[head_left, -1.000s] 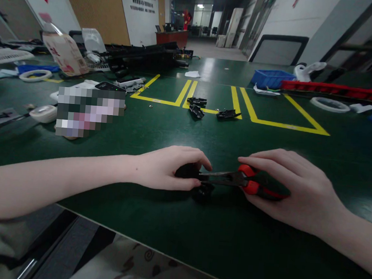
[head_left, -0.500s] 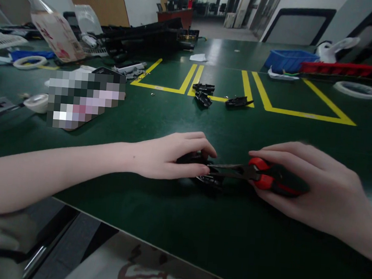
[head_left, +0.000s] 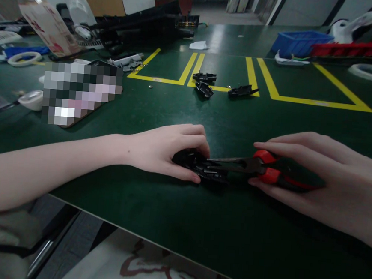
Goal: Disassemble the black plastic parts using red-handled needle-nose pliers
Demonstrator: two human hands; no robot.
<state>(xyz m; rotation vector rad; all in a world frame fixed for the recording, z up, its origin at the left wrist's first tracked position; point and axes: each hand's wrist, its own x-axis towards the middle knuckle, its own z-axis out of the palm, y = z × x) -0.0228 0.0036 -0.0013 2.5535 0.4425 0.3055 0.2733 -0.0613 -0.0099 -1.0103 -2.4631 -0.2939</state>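
Note:
My left hand (head_left: 172, 149) is closed around a black plastic part (head_left: 199, 166) on the green table, thumb on its near side and fingers over its far side. In my right hand (head_left: 334, 181) is a pair of long-nose pliers (head_left: 264, 165) with red and black handles. The pliers' jaws point left and reach to the black part just beside my left fingertips. Whether they pinch anything cannot be made out. Farther off lie black plastic pieces (head_left: 203, 88) (head_left: 243, 90) near the yellow tape.
Yellow tape (head_left: 320, 103) marks outlines on the table (head_left: 128, 221). To the left are a phone-like blurred object (head_left: 80, 92), a tape roll (head_left: 31, 100) and a bottle (head_left: 50, 25). A blue bin (head_left: 299, 42) and a red tray (head_left: 357, 52) stand at the back right.
My left thumb has shifted down off the pliers' tips to the near side of the black part, exposing more of it. The view has tilted slightly downward.

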